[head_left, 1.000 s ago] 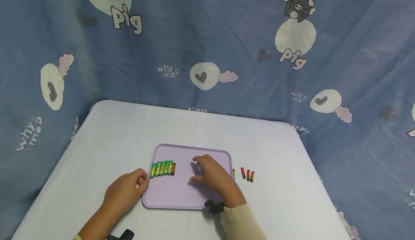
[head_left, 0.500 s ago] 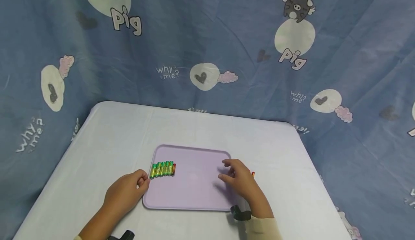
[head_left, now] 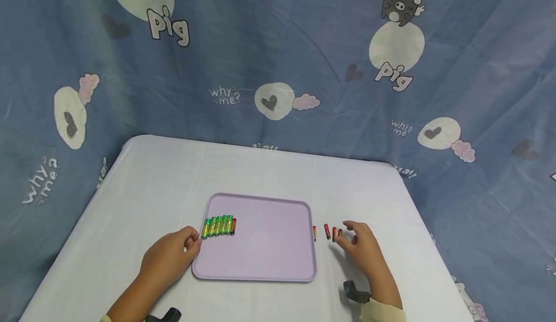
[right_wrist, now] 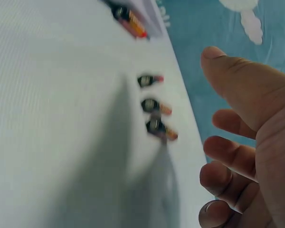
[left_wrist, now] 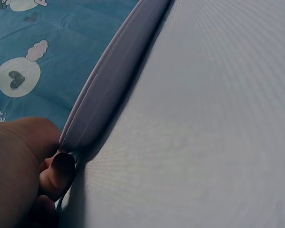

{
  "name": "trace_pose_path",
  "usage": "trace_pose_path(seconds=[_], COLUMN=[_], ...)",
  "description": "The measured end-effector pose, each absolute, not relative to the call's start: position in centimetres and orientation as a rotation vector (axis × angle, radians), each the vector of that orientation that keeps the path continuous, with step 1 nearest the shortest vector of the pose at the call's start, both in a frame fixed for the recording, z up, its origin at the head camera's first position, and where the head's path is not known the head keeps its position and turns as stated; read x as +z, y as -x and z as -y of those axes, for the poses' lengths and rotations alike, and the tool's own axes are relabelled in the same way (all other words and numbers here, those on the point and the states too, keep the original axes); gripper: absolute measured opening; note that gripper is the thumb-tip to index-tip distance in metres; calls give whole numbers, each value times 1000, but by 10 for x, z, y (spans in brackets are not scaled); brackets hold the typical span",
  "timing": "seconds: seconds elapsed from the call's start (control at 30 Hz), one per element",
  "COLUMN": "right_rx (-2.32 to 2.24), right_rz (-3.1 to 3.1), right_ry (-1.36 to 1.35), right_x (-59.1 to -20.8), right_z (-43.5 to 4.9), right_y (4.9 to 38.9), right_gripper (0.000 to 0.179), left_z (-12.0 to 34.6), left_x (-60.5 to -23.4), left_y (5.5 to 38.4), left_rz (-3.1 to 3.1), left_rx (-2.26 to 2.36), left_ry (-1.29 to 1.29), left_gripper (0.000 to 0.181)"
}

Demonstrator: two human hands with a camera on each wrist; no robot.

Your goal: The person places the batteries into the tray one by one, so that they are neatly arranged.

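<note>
My left hand [head_left: 171, 252] holds the left rim of a lilac tray [head_left: 260, 259], fingers curled; in the left wrist view its thumb and a bent finger meet the tray's edge [left_wrist: 104, 80]. Inside the tray, along the left side, several green-and-gold batteries [head_left: 217, 226] lie in a row with one thinner red battery [head_left: 233, 227] at its right end. Right of the tray, my right hand [head_left: 365, 249] hovers with thumb and fingers spread beside several loose red batteries [head_left: 327, 231]. Nothing is between its fingers in the right wrist view, where these batteries [right_wrist: 156, 105] lie past the thumb.
One red battery [head_left: 314, 233] lies right against the tray's right edge. A white cloth [head_left: 269, 172] covers the table. Behind it hangs a blue printed curtain [head_left: 217, 61]. Black wrist-camera mounts [head_left: 356, 293] sit at both wrists.
My right hand has moved right, from over the tray to the loose red batteries, uncovering the tray's right side. My left hand has stayed at the tray's left rim.
</note>
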State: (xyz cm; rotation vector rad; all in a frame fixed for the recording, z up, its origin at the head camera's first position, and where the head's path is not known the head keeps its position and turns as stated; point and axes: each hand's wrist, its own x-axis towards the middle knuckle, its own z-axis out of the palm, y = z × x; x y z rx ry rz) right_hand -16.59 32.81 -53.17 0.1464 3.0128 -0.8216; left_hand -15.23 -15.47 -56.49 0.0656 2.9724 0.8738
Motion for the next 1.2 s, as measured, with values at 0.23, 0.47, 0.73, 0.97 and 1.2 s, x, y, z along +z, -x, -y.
trace_pose_path(seconds=[0.23, 0.47, 0.73, 0.97, 1.2], right_rx=[-785, -789, -826, -826, -815], right_rz=[-2977, -2956, -2908, -2889, -2911], right_ry=[-278, -322, -245, -156, -141], right_x=[-542, -548, -553, -556, -559], right_z=[-347, -352, -350, -349, -345], right_y=[160, 158, 156, 154, 153], right_gripper=[67, 75, 95, 88, 66], left_z=[154, 153, 153, 155, 156], left_x=[-566, -567, -566, -566, -568], left_y=[153, 152, 152, 152, 152], left_rz=[-2968, -2972, -2973, -2973, -2966], left_rx=[879, 885, 876, 873, 869], left_ry=[-59, -64, -68, -76, -75], left_gripper=[10, 10, 10, 10, 10])
